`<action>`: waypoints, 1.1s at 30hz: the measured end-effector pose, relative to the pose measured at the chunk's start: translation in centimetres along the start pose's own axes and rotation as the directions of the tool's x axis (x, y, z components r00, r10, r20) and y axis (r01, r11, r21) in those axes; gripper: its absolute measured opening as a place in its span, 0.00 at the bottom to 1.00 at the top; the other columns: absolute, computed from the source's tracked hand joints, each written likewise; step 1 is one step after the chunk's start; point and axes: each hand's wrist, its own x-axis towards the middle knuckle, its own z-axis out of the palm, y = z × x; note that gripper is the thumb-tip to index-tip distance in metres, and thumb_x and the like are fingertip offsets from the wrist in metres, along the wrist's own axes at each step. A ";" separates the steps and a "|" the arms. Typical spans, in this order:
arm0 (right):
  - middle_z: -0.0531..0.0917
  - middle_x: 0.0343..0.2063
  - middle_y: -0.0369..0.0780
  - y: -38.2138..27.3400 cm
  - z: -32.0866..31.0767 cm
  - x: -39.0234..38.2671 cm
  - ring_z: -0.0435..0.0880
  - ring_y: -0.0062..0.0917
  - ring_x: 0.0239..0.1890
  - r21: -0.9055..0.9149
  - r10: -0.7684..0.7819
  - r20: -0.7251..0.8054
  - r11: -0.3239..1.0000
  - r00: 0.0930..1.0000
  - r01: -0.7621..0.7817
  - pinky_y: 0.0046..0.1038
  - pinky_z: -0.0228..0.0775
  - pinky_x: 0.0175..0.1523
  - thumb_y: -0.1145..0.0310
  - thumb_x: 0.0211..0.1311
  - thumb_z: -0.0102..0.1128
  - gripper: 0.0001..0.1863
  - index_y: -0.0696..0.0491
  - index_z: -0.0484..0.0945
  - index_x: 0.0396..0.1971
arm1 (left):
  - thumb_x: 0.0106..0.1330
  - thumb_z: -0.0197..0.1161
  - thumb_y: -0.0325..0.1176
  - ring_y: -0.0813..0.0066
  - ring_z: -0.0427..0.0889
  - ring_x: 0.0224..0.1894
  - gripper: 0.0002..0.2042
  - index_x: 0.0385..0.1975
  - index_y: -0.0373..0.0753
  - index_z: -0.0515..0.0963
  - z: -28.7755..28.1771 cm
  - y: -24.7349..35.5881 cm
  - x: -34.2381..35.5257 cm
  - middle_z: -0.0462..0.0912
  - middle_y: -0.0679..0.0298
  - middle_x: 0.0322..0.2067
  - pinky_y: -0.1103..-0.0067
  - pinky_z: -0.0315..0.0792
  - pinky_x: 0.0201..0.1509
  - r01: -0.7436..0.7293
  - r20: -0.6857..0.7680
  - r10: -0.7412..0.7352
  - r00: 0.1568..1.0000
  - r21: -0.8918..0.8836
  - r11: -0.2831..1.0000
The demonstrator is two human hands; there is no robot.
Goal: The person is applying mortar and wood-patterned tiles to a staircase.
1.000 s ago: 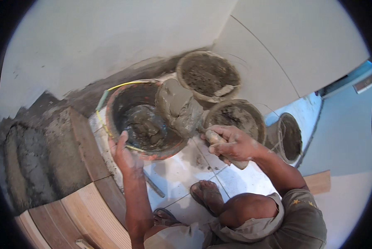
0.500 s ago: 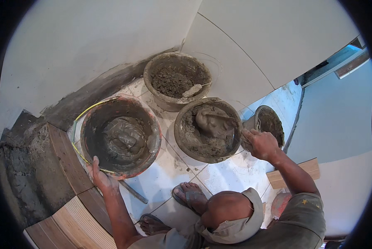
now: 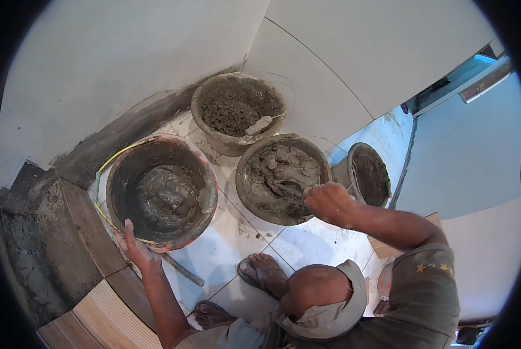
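Note:
My left hand (image 3: 133, 244) grips the near-left rim of an orange-rimmed bucket (image 3: 210, 192) with a yellow-green handle and smooth wet mortar (image 3: 168, 196) inside. My right hand (image 3: 329, 202) is closed on a trowel handle at the right side of the middle bucket (image 3: 246, 198); the blade is hidden in its wet, churned mortar (image 3: 286, 171). Behind stands another bucket (image 3: 211, 134) of crumbly mortar with a caked tool (image 3: 258, 125) resting at its right side. A narrower bucket (image 3: 378, 177) coated with grey sludge leans at the right.
A white wall (image 3: 109, 64) with a cement-stained foot runs behind the buckets. Wood-look tiles (image 3: 91, 227) and rough cement (image 3: 27, 250) lie at left. A metal bar (image 3: 187, 270) lies on the white tiled floor (image 3: 237, 238) by my sandalled feet (image 3: 263, 270). A loose wood-look plank (image 3: 382, 247) lies at right.
My right hand has swung the mortar-laden trowel from over the orange bucket down into the middle bucket, where the lump now mixes with the mortar. My left hand stays on the rim.

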 end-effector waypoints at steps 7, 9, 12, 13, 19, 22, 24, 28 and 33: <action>0.87 0.32 0.46 2.8 -10.8 -4.7 0.89 0.37 0.35 -0.146 0.228 0.192 0.968 0.954 -0.202 0.38 0.82 0.40 0.73 0.57 0.60 0.11 0.56 0.83 0.40 | 0.68 0.64 0.36 0.62 0.73 0.58 0.30 0.67 0.33 0.62 -2.9 -1.3 1.7 0.71 0.54 0.61 0.66 0.68 0.63 -0.147 0.022 0.146 0.989 0.092 0.985; 0.86 0.34 0.47 5.5 -12.0 -4.5 0.87 0.40 0.35 -0.065 0.354 0.510 0.925 0.784 -0.375 0.40 0.81 0.40 0.72 0.56 0.59 0.22 0.51 0.78 0.54 | 0.65 0.68 0.40 0.57 0.68 0.66 0.44 0.74 0.30 0.47 -2.3 -1.1 1.5 0.61 0.50 0.69 0.64 0.60 0.70 -0.101 0.088 0.096 0.991 0.056 0.993; 0.87 0.35 0.46 8.6 -3.5 -1.0 0.87 0.39 0.35 0.326 0.058 0.390 0.925 0.919 -0.197 0.43 0.79 0.44 0.72 0.54 0.60 0.22 0.51 0.80 0.51 | 0.68 0.65 0.38 0.62 0.72 0.60 0.32 0.67 0.30 0.60 -1.2 -2.3 1.9 0.70 0.51 0.62 0.67 0.67 0.65 -0.096 -0.019 0.098 0.995 0.073 0.993; 0.87 0.35 0.46 7.2 -1.1 1.4 0.87 0.39 0.35 0.272 0.134 0.452 0.921 0.882 -0.279 0.43 0.79 0.43 0.72 0.55 0.59 0.20 0.53 0.80 0.50 | 0.68 0.65 0.38 0.62 0.72 0.60 0.32 0.67 0.30 0.60 -0.8 -2.6 1.7 0.70 0.51 0.62 0.67 0.67 0.65 -0.088 -0.005 0.088 0.996 0.067 0.994; 0.85 0.28 0.47 -0.7 -1.7 -1.7 0.89 0.35 0.31 -0.092 0.054 0.089 0.995 0.995 -0.046 0.36 0.80 0.29 0.72 0.59 0.55 0.10 0.62 0.81 0.35 | 0.65 0.66 0.41 0.60 0.70 0.62 0.41 0.72 0.27 0.52 -2.3 -2.6 2.5 0.63 0.48 0.66 0.68 0.65 0.67 -0.115 0.042 0.112 0.993 0.096 0.989; 0.84 0.27 0.46 0.9 -7.7 -4.7 0.88 0.38 0.32 -0.095 0.169 0.230 0.984 0.958 -0.151 0.39 0.80 0.32 0.72 0.65 0.51 0.19 0.65 0.72 0.52 | 0.65 0.67 0.42 0.60 0.68 0.64 0.44 0.73 0.27 0.50 -3.6 -3.0 3.0 0.60 0.47 0.67 0.69 0.65 0.67 -0.104 0.057 0.099 0.993 0.086 0.991; 0.85 0.33 0.47 3.0 -10.3 -5.1 0.89 0.39 0.36 -0.202 0.281 0.365 0.955 0.888 -0.219 0.42 0.81 0.38 0.70 0.67 0.50 0.20 0.58 0.71 0.57 | 0.64 0.67 0.43 0.59 0.67 0.65 0.46 0.74 0.29 0.47 -2.8 -1.8 2.1 0.59 0.47 0.69 0.66 0.63 0.68 -0.091 -0.021 0.094 0.995 0.126 0.988; 0.85 0.40 0.48 10.5 -9.5 -2.6 0.86 0.41 0.42 0.227 0.248 0.545 0.876 0.801 -0.425 0.39 0.80 0.45 0.72 0.61 0.55 0.22 0.55 0.75 0.57 | 0.63 0.68 0.44 0.57 0.64 0.68 0.49 0.75 0.29 0.43 -2.8 -1.8 2.4 0.58 0.46 0.70 0.63 0.60 0.71 -0.125 -0.061 0.137 0.989 0.168 0.978; 0.84 0.29 0.50 5.1 0.6 5.5 0.85 0.50 0.38 0.351 0.173 0.438 0.871 0.882 -0.345 0.45 0.79 0.45 0.72 0.58 0.54 0.18 0.56 0.79 0.49 | 0.63 0.69 0.45 0.57 0.65 0.68 0.50 0.75 0.29 0.43 -1.2 -2.7 2.3 0.58 0.46 0.70 0.63 0.60 0.71 -0.086 -0.094 0.105 0.990 0.187 0.979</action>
